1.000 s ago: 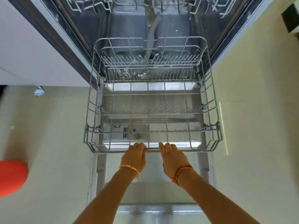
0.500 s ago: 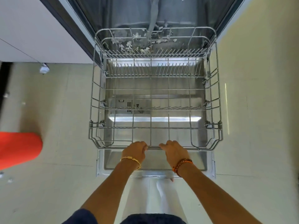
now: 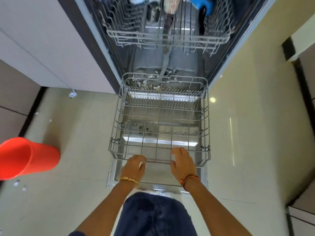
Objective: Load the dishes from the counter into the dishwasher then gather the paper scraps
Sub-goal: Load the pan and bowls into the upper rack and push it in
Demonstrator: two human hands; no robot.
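Lower rack [image 3: 158, 126] sits mid-frame, front bar running left-right across both hands. Your left hand [image 3: 133, 167] curls its fingers round that bar; right hand [image 3: 183, 161] lies spread, resting on it.

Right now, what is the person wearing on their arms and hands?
Both forearms are bare, with no sleeves or gloves showing. The left hand has a thin gold bangle at the wrist; the right hand has an orange and dark braided thread bracelet.

Both hands, left [image 3: 133, 167] and right [image 3: 183, 161], meet the pulled-out lower rack's [image 3: 117, 132] front rail above the open door [image 3: 156, 174].
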